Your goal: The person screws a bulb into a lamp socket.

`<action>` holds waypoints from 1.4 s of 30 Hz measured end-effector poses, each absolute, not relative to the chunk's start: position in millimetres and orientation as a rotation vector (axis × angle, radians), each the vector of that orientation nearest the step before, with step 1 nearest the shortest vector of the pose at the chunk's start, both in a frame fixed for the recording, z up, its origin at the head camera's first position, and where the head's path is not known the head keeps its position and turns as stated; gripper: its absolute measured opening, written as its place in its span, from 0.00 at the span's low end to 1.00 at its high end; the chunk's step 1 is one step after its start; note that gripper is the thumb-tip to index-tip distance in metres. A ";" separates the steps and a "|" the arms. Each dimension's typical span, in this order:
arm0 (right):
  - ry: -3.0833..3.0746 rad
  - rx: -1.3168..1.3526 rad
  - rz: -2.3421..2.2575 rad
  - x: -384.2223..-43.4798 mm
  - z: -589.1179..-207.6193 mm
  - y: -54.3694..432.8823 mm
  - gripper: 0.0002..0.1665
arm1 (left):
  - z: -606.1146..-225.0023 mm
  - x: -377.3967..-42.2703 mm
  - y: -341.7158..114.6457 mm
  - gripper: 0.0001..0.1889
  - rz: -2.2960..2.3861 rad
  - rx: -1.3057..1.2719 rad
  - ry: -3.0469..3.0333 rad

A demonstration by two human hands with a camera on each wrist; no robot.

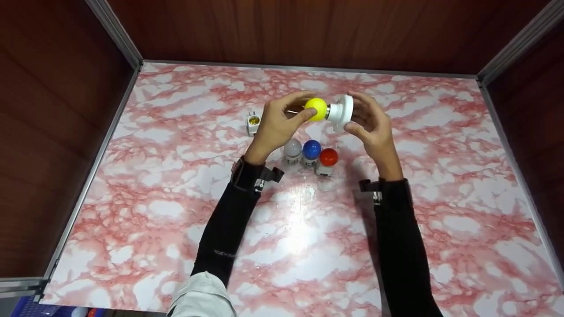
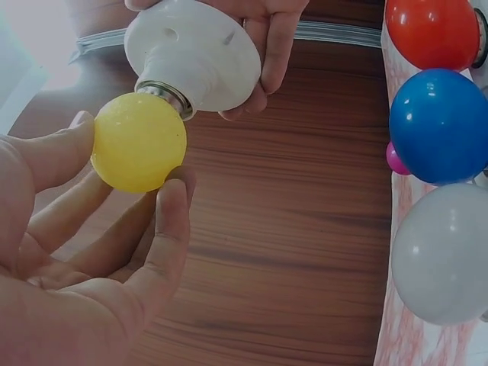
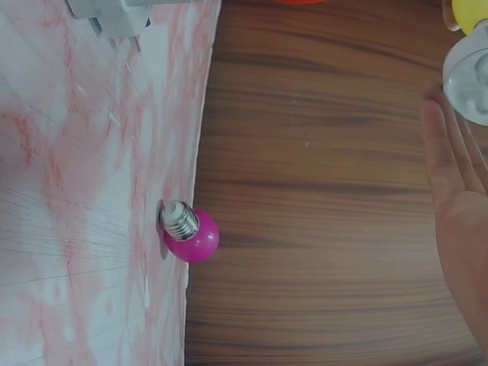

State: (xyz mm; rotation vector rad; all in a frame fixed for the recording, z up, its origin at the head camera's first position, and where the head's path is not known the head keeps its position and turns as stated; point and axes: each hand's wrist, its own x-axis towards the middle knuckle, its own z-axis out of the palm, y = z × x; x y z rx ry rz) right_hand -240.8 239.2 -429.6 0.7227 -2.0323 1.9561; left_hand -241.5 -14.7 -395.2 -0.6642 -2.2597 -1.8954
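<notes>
I have the left hand [image 1: 278,121] pinching the yellow bulb [image 1: 316,106], thumb on one side of the globe and fingers on the other. The right hand [image 1: 376,130] holds the white lamp holder [image 1: 347,110] by its round flange, thumb at the near edge, fingers at the far side. The bulb's metal cap shows at the holder's mouth; from here I can't tell how deep it sits or whether the thread has caught. Both pieces are up off the tabletop [image 1: 445,176].

I'd judge the bulb light and stiff, its smooth globe apt to slip, and fragile if it is glass. The widest part of the globe is the place to take it, with gentle, even pressure. The holder looks hard and light too, and its rim gives a good grip away from the mouth.

Nearer the person, three small holders [image 1: 325,170] stand close together, carrying a white bulb [image 1: 292,147], a blue bulb [image 1: 311,149] and a red bulb [image 1: 328,156]. Left of the left hand, a square socket [image 1: 251,128] shows a brassy inside. My right wrist view picks up a pink bulb [image 3: 198,244] lying on its side near the tabletop's edge. At the lower left corner, a blue basket [image 1: 27,307] holds something white and something red, cut off by the frame.
</notes>
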 end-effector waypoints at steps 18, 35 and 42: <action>-2.082 0.654 1.943 -243.5 -432.4 239.3 0.38 | -393.0 -240.1 -16.0 0.22 -1.911 -0.699 -2.261; -2.038 0.650 2.008 -243.5 -431.6 236.7 0.39 | -392.8 -240.2 -16.8 0.24 -1.914 -0.685 -2.261; -1.991 0.682 2.005 -240.5 -428.8 235.6 0.40 | -393.7 -241.3 -15.8 0.24 -1.857 -0.646 -2.288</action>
